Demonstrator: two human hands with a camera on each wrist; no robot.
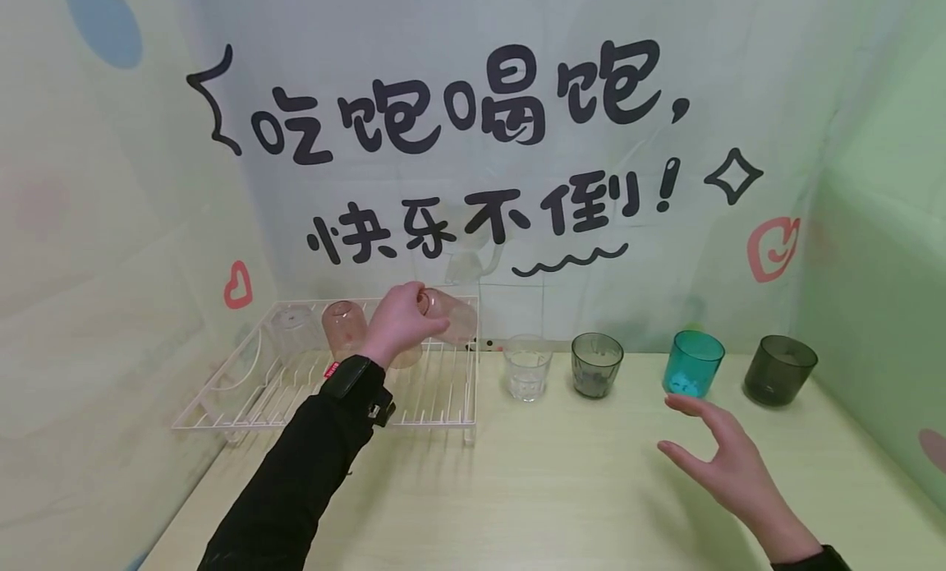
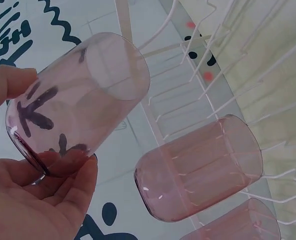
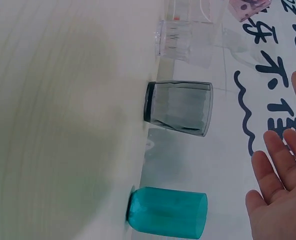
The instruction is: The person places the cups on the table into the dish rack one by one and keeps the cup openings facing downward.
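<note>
My left hand [image 1: 402, 320] grips a pink glass [image 1: 458, 318] near its base, holding it tilted above the right part of the white wire rack [image 1: 436, 423]. In the left wrist view, thumb and fingers pinch the held glass [image 2: 83, 95] around its bottom end. Two other pink glasses, one whole [image 2: 200, 170] and one cut off by the frame edge [image 2: 243, 225], stand upside down in the rack. My right hand [image 1: 727, 464] is in the air over the table with thumb and fingers spread, holding nothing. It is nearest the teal glass [image 1: 693, 364].
Right of the rack, a clear glass [image 1: 527, 370], a grey glass [image 1: 595, 366], the teal one and a dark glass [image 1: 779, 372] stand in a row along the back wall. Another clear glass [image 1: 293, 333] sits at the rack's left. Side walls bound the table [image 1: 562, 489].
</note>
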